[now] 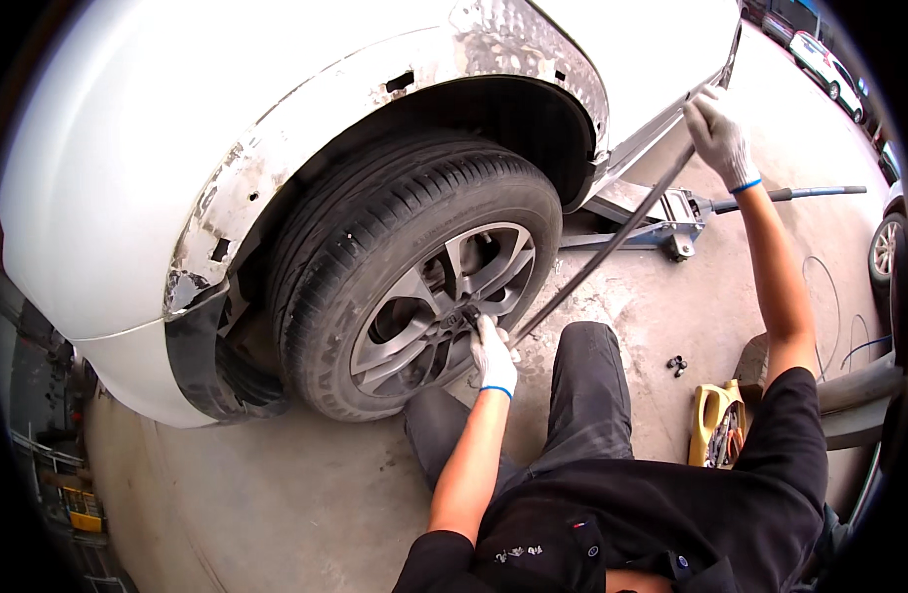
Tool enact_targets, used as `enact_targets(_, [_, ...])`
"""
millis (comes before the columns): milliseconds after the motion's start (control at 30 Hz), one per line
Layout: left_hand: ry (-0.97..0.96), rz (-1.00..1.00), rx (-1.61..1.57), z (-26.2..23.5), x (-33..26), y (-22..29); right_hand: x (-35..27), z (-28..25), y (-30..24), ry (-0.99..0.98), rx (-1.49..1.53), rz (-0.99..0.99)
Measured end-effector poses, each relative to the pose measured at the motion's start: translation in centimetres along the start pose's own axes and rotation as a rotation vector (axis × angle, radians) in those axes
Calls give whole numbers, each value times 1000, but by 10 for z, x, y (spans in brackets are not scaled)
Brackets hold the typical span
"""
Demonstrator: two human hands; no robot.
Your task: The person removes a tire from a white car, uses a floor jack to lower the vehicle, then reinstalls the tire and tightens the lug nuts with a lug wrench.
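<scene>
A wheel with a black tyre (326, 287) and grey alloy spokes (410, 287) sits in the wheel arch of a white car. Close to its hub, my left hand (494, 358), in a white glove, is closed around the lower end of a long-handled lug wrench (612, 245). The wrench's head meets the wheel among the spokes, where my fingers partly hide it. The dark bar slants up and right from there. My right hand (719, 136), also gloved, grips its upper end, high beside the car's sill.
Bare metal patches (518, 44) show on the white fender (128, 198). A floor jack (679, 222) stands under the car's side, its handle (810, 193) pointing right. Small dark parts (677, 366) and a yellow tool case (707, 420) with tools lie on the concrete floor (296, 494).
</scene>
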State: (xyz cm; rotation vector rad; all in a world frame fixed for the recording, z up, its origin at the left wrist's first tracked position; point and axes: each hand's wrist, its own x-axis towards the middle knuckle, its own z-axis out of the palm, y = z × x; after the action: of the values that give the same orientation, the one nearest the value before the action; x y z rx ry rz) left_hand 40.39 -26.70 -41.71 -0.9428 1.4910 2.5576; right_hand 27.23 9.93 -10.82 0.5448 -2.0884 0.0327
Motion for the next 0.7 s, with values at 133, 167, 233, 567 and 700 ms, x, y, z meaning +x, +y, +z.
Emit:
enact_targets(133, [-16,-50,-102,2,4,12,42,-13,-17,53,110,-105])
enact_targets(167, [-10,-65,-121,0,3,14,55,-16,-26,87,133,-167])
enact_targets(233, [-37,-92,-175,1,4,14,80,-27,-41,148,154,-294])
enact_targets(567, [-257,-52,-488,-25,54,-1,208,-36,-197,497,411,-829])
enact_targets(700, [-176,-68,-551,-19,30,34,218,-54,-229,482,439,-952])
